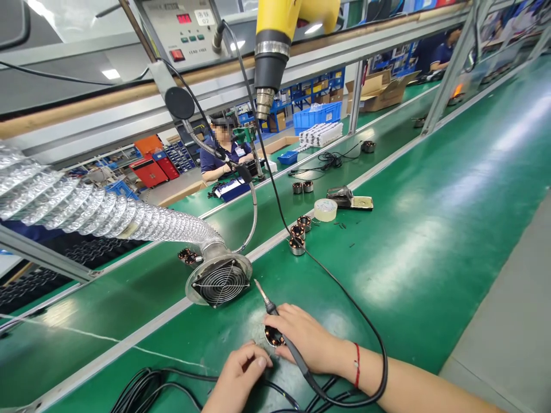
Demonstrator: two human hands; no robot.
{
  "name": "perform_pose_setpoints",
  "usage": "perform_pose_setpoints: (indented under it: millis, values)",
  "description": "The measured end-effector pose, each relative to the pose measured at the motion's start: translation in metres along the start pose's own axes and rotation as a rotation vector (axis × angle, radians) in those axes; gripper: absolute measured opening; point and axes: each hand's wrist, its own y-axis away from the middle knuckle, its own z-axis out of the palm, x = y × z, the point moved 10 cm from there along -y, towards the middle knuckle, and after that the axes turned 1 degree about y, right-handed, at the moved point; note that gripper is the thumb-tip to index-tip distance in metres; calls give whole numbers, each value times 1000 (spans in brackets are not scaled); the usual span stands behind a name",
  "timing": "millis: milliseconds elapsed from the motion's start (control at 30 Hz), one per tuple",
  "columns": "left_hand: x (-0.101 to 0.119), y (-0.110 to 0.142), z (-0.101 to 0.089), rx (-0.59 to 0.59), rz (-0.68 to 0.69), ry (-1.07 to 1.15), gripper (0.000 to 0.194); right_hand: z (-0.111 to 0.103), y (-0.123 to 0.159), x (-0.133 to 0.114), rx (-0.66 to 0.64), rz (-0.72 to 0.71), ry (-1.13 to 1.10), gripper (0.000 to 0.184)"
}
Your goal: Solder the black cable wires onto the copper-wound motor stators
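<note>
Fingers of the right hand [312, 338]: closed around the soldering iron [297, 353], with the copper-wound ring [271, 338] against their left side, seemingly touching.
Iron's long axis: near right to far left, tip just right of the fan grille [224, 285].
Fingers of the left hand [241, 370]: curled narrow; I cannot tell whether they pinch anything.
Ring from left fingers: just beyond, far and right; the right hand is nearer.
</note>
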Motion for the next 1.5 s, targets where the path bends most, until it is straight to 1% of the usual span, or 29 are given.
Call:
perform_pose_setpoints:
  millis: [100,167,267,367,433,600,667,733,800,833,867,933,1000,1067,1100,1133,1200,1300,1400,1467,1500]
  values:
    - [-5,-1,-2,-7,10,10,62,0,0,0,-1,-1,5,58]
    - [-8,-2,-4,-8,11,-21,61,0,0,0,-1,-3,7,57]
    - [-6,-2,-9,14,32,-37,62,-1,-1,-1,-2,-2,12,54]
    - [1,-2,-12,84,59,44,61,-1,-2,-1,-6,0,20,53]
    - [3,-3,-11,117,63,102,61,-1,-2,-2,-13,-1,24,54]
    - [-1,-2,-6,121,22,155,62,-6,1,-4,-17,-25,22,47]
    - [-2,-1,-1,57,-8,98,52,-12,1,-3,3,-32,19,47]
    - [-1,-1,10,-67,-54,-55,36,-20,2,-1,42,-32,19,51]
    - [0,1,23,-179,-114,-238,28,-31,3,2,91,-39,14,56]
    - [1,2,27,-205,-140,-306,25,-37,4,2,119,-45,6,57]
    - [5,3,29,-203,-157,-347,21,-44,5,2,151,-51,-7,57]
    - [19,5,29,-134,-132,-358,11,-58,9,3,221,-58,-54,52]
    - [38,9,23,-24,-45,-318,6,-71,14,8,297,-48,-131,45]
    - [55,14,17,45,64,-270,10,-80,19,19,377,-21,-229,33]
    - [56,16,11,86,55,-256,12,-83,20,26,427,2,-283,31]
    - [55,17,4,129,50,-241,14,-83,21,31,445,29,-333,34]
    - [58,21,-10,229,102,-198,19,-81,21,34,465,71,-413,35]
    - [66,28,-23,352,224,-180,24,-73,20,20,417,118,-559,36]
    - [68,30,-25,379,271,-186,25,-62,16,-4,354,103,-619,41]
    - [66,28,-27,367,234,-202,25,-54,13,-13,339,78,-600,40]
    - [64,26,-27,339,201,-222,25,-50,12,-14,335,75,-588,39]
